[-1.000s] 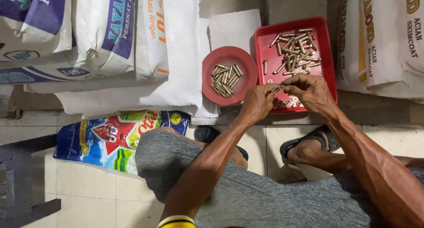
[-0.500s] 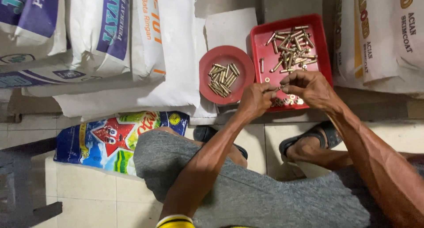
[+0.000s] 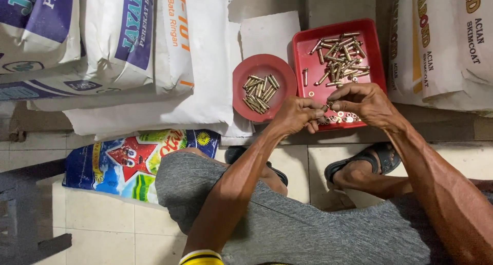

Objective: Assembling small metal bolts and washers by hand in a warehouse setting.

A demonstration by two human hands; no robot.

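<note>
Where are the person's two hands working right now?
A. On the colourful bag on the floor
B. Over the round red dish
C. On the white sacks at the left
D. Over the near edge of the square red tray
D: the left hand and right hand meet over the near edge of the square red tray, pinching a small metal piece between them.

Glossy red plastic tray (image 3: 303,54) holds brassy metal bolts (image 3: 341,59).

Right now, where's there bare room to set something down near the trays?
Free: pale sheet behind the round red dish, and floor tiles below the colourful bag. Crowded: red square tray, where the left hand and right hand meet.
</note>
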